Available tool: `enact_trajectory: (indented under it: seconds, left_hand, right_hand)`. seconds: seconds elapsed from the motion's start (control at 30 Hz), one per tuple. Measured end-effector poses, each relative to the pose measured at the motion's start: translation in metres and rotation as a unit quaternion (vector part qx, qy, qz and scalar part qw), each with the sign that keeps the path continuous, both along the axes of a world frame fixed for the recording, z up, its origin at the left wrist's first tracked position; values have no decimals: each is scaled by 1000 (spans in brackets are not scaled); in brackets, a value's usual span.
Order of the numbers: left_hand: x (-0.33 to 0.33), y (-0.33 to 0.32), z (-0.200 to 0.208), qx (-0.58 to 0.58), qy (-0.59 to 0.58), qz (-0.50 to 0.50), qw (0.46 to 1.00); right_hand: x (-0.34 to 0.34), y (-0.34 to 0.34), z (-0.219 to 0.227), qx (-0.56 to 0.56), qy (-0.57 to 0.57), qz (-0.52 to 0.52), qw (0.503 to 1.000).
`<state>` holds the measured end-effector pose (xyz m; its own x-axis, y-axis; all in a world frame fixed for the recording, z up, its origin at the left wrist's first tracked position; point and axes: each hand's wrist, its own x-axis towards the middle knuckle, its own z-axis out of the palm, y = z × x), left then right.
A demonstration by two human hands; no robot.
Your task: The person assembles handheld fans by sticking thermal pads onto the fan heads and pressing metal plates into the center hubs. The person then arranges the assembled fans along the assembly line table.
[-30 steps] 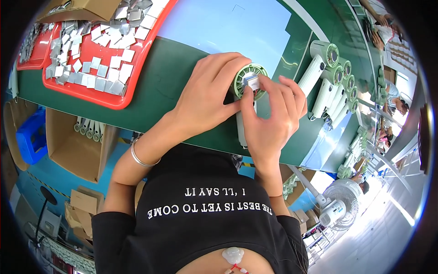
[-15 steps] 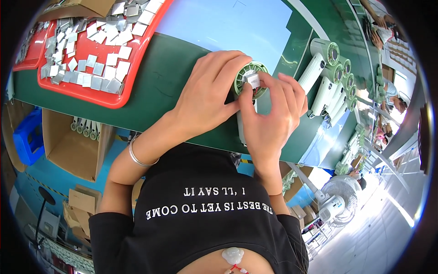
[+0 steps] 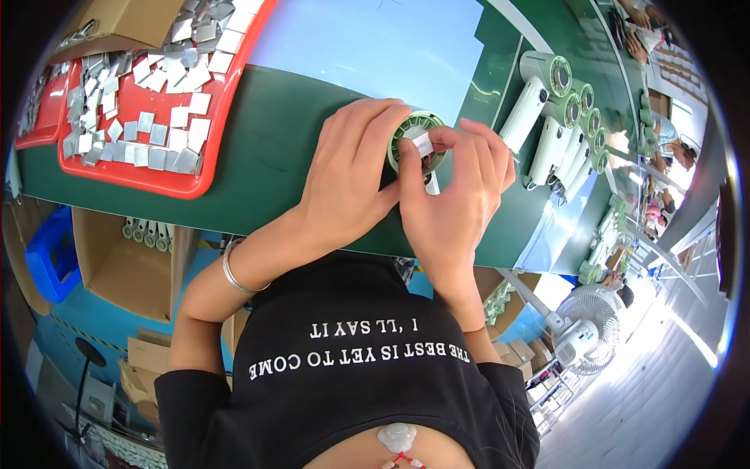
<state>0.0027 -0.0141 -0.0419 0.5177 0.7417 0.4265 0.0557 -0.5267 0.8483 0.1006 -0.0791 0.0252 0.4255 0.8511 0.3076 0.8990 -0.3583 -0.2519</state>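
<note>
Hands (image 3: pixel 351 184) (image 3: pixel 449 203) hold one hairdryer (image 3: pixel 418 148); five beside (image 3: pixel 547 102).

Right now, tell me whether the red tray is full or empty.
Well filled, not empty. The red tray on the green table holds many small flat grey metal pieces, loosely heaped, with red floor showing between them.

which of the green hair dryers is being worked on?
The one upright between both hands, its round end facing the camera with a small silver plate held on it. The others lie untouched in a row to the right.
</note>
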Motion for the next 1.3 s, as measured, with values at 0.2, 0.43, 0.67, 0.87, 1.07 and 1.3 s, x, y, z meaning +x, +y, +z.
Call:
enact_trajectory:
  seconds: [0.2, 0.43, 0.67, 0.87, 1.07, 1.3]
  left_hand:
    - [0, -1, -3, -2, 3, -2, 1000]
    - [-1, -1, -2, 4, 1, -5, 1000]
    - [-6, 0, -1, -10, 20, -36, 999]
    - [-5, -1, 1, -16, 37, -46, 998]
    - [-5, -1, 2, -18, 31, -43, 998]
    - [-3, 2, 0, -10, 8, -44, 999]
  right_hand:
    - [-2, 2, -3, 24, 17, 1, 1000]
    - [0, -3, -6, 29, 4, -1, 1000]
    - [6, -11, 6, 2, 60, 17, 998]
    - [5, -11, 12, -40, 3, 9, 999]
    - [7, -12, 10, -38, -4, 15, 999]
    - [4, -5, 16, -43, 29, 40, 998]
